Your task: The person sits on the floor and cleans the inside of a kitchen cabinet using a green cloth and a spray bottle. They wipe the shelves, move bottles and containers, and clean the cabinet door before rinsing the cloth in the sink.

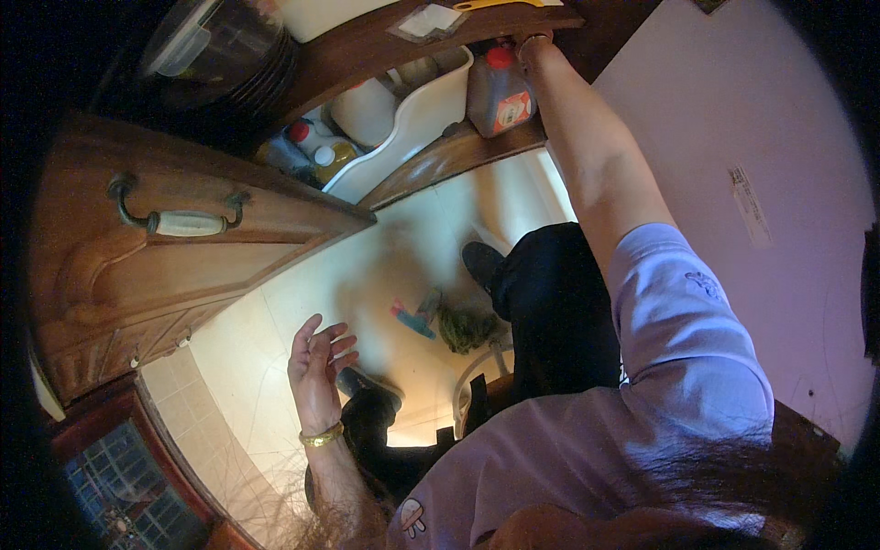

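Observation:
My right arm reaches up into an open low cabinet, past a red-capped plastic jug of dark liquid. Most of my right hand is hidden behind the cabinet's upper wooden edge, so what its fingers touch does not show. My left hand hangs over the tiled floor with nothing in it, its fingers apart and slightly curled. Left of the jug, a white plastic bin holds several bottles, among them a white-capped bottle of yellowish liquid.
An open wooden cabinet door with a ceramic handle stands at the left. A pale panel rises at the right. On the floor lie a green leafy bundle and a blue and pink item. A yellow-handled tool lies above.

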{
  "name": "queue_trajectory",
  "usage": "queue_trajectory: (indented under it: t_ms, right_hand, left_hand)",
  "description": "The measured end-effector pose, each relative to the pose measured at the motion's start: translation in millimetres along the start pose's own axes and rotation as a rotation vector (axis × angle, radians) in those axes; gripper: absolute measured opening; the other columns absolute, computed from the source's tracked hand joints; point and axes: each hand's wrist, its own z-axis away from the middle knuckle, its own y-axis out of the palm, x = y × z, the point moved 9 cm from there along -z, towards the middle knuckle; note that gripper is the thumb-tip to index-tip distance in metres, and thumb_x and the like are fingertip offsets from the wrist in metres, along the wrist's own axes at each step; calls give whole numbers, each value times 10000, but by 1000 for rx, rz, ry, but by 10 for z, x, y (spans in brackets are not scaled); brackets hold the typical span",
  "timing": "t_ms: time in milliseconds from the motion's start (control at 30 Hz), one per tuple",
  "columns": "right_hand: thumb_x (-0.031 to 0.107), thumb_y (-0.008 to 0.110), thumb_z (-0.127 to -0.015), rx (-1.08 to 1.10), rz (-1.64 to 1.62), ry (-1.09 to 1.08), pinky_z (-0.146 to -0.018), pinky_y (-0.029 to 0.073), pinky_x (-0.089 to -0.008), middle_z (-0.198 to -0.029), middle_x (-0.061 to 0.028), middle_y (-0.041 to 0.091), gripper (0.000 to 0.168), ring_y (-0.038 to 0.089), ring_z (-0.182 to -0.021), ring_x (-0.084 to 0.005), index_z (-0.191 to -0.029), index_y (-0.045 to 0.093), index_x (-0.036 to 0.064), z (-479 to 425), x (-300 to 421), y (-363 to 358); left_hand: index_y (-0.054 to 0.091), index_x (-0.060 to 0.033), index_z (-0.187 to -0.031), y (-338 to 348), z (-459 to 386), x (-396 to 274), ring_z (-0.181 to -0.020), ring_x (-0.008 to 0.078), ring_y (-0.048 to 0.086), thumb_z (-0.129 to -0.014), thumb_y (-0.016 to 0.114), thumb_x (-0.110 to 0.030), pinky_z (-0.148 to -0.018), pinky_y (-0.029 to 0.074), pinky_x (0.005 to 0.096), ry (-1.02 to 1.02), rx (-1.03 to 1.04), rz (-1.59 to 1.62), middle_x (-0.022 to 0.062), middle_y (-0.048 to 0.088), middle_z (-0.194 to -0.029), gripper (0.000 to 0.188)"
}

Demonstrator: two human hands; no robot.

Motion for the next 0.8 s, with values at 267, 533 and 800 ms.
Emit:
queue_trajectory:
  t_ms: [267, 533, 800]
  right_hand:
    - [239, 542, -786, -3, 8, 6, -767, 467, -387, -1052, -96, 590, 358, 562, -972, -247, -1093, 545, 54, -21, -43, 115]
    - [258, 532, -790, -17, 14, 12, -798, 452, -378, -1078, -105, 575, 366, 547, -997, -254, -1099, 542, 61, -79, -101, 187]
    - [277, 522, -795, -15, 32, 1, -829, 436, -369, -1104, -114, 561, 375, 531, -1021, -261, -1105, 539, 68, -138, -128, 268]
  left_hand:
    - [430, -32, -1177, 10, -35, 15, -831, 209, 597, -887, 460, -163, -657, 519, 283, -22, -19, 2, 155, 570, -997, 320]
    - [424, -23, -1175, 29, -85, 53, -834, 212, 596, -889, 448, -142, -661, 516, 284, -41, -4, 23, 161, 570, -994, 311]
    - [428, -28, -1175, 33, -89, 66, -827, 212, 598, -891, 456, -139, -648, 518, 283, -40, -9, 33, 163, 571, -997, 306]
